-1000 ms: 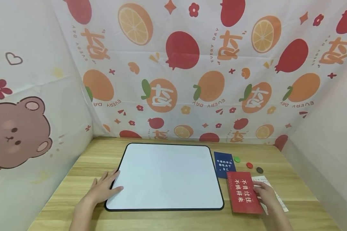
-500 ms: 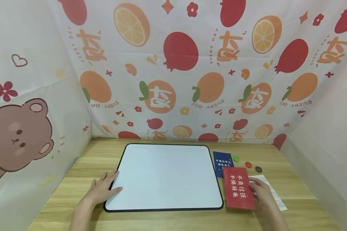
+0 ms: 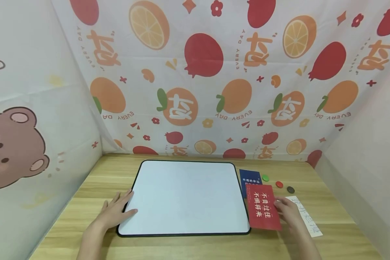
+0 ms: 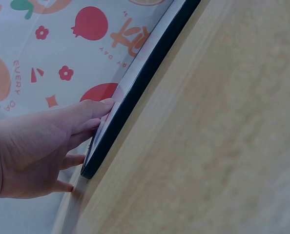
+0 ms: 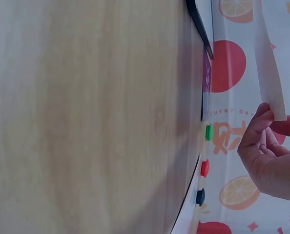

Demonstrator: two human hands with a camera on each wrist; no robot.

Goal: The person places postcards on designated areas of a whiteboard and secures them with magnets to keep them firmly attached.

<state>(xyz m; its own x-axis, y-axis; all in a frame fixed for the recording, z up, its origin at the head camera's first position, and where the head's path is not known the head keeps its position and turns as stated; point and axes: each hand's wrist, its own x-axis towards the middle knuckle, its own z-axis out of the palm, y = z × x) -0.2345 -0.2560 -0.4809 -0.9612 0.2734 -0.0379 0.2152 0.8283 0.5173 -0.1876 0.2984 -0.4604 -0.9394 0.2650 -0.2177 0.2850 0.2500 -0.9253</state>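
Note:
My left hand [image 3: 115, 212] rests on the left edge of a white board with a black rim [image 3: 185, 198], fingers spread, thumb on its surface. In the left wrist view its fingertips touch the board's dark edge. With thumb and fingers my right hand [image 3: 291, 213] pinches the right edge of a red card [image 3: 263, 207] with white Chinese characters. The right wrist view shows the card's pale back [image 5: 269, 73] lifted off the table. The card overlaps a dark blue card [image 3: 249, 174], hiding its lower part, and reaches the board's right edge.
Right of the blue card lie three round magnets: green [image 3: 265, 177], red [image 3: 279, 184] and black [image 3: 290, 189]. A white card with faint writing [image 3: 308, 218] lies beside my right hand. A fruit-patterned cloth [image 3: 201, 90] hangs behind the wooden table [image 3: 182, 249].
My right hand has carried the red card leftward and slightly away from me, uncovering more of the white card and covering more of the blue one. My left hand has stayed put.

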